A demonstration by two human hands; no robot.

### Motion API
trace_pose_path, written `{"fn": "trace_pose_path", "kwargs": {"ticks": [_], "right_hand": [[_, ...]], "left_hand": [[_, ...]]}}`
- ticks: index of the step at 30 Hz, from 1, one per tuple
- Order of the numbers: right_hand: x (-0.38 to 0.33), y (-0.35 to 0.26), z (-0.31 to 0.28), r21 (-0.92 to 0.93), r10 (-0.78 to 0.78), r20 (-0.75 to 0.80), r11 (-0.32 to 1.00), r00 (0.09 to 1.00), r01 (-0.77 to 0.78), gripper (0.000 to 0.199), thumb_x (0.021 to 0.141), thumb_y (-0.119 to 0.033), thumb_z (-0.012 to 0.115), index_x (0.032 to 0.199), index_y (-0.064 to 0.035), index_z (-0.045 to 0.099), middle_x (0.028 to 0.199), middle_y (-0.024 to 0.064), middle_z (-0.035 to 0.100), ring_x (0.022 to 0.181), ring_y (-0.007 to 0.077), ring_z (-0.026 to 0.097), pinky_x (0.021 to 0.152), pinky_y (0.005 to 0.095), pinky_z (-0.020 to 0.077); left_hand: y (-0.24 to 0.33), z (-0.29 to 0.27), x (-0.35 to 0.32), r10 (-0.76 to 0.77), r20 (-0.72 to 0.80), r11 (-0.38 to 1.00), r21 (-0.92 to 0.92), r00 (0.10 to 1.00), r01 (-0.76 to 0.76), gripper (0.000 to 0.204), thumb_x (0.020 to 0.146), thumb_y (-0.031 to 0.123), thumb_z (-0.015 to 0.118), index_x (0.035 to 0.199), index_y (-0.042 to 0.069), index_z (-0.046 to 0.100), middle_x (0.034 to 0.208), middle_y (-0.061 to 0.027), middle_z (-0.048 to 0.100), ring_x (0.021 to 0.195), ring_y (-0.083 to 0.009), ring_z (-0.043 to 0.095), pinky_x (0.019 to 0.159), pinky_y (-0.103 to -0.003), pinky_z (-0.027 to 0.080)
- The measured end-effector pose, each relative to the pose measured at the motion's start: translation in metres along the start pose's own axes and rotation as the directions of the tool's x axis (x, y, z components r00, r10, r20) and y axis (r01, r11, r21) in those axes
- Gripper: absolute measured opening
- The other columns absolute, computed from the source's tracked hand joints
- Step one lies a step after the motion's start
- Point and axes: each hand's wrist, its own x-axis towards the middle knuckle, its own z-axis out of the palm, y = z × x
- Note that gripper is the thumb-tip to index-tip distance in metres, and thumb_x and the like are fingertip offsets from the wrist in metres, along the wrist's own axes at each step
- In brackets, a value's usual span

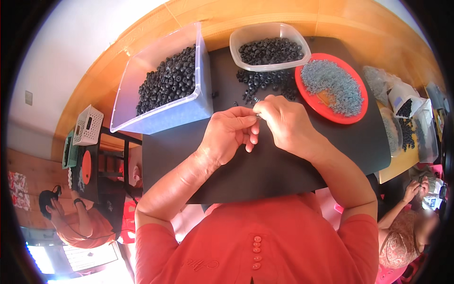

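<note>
Above the middle of the dark table (283, 165), my left hand (229, 135) and my right hand (288, 124) meet at the fingertips. Thumb and forefinger of each are pinched together on a tiny greyish piece (258, 115), too small to name. The left hand's other fingers curl loosely below it. Just beyond the fingertips, loose black round pieces with holes (265, 80) are scattered on the tabletop. A red round plate (305, 97) to the right of my right hand carries a heap of small silvery-grey pieces (331, 83).
A large clear bin (177, 111) full of black pieces stands at the far left, a smaller clear tub (269, 67) at the back. Bags and tubs (402, 113) crowd the right. Other people sit at left (85, 222) and right (402, 236).
</note>
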Motion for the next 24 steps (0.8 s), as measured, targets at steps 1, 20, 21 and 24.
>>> {"fn": "trace_pose_path", "kwargs": {"ticks": [1, 20, 21, 24], "right_hand": [[0.001, 0.002, -0.001, -0.010, -0.005, -0.005, 1.000, 1.000, 0.005, 0.028, 0.075, 0.009, 0.061, 0.099, -0.0038, 0.056, 0.077, 0.0104, 0.055, 0.067, 0.0289, 0.058, 0.055, 0.0376, 0.0474], [0.001, 0.025, -0.010, 0.334, 0.282, 0.090, 0.895, 0.955, -0.296, 0.009, 0.091, 0.004, 0.058, 0.098, 0.0007, 0.053, 0.082, 0.0125, 0.062, 0.072, 0.0230, 0.063, 0.063, 0.0321, 0.0487], [0.001, 0.026, -0.009, 0.354, 0.299, 0.091, 0.882, 0.950, -0.311, 0.008, 0.092, 0.004, 0.057, 0.098, 0.0009, 0.053, 0.081, 0.0117, 0.062, 0.073, 0.0211, 0.063, 0.064, 0.0313, 0.0489], [0.002, 0.023, -0.009, 0.379, 0.269, 0.077, 0.883, 0.960, -0.278, 0.008, 0.092, 0.004, 0.057, 0.098, 0.0015, 0.053, 0.082, 0.0107, 0.061, 0.074, 0.0203, 0.063, 0.066, 0.0302, 0.0495]], "left_hand": [[-0.001, 0.000, 0.004, 0.014, -0.010, 0.999, 0.039, 1.000, -0.013, 0.015, 0.094, 0.007, 0.058, 0.100, -0.007, 0.059, 0.077, -0.0117, 0.062, 0.061, -0.0217, 0.061, 0.051, -0.032, 0.048], [0.007, 0.012, 0.019, 0.106, 0.081, 0.961, 0.248, 0.991, -0.123, 0.018, 0.098, 0.015, 0.056, 0.104, -0.002, 0.058, 0.082, -0.0100, 0.062, 0.068, -0.0198, 0.063, 0.053, -0.031, 0.050], [0.006, 0.013, 0.019, 0.098, 0.082, 0.966, 0.230, 0.992, -0.114, 0.019, 0.097, 0.016, 0.056, 0.103, -0.002, 0.059, 0.082, -0.0100, 0.062, 0.068, -0.0198, 0.063, 0.053, -0.031, 0.050], [0.008, 0.006, 0.020, 0.061, 0.103, 0.982, 0.173, 0.993, -0.078, 0.019, 0.096, 0.017, 0.057, 0.100, -0.002, 0.061, 0.082, -0.0101, 0.062, 0.067, -0.0199, 0.062, 0.053, -0.031, 0.050]]}}
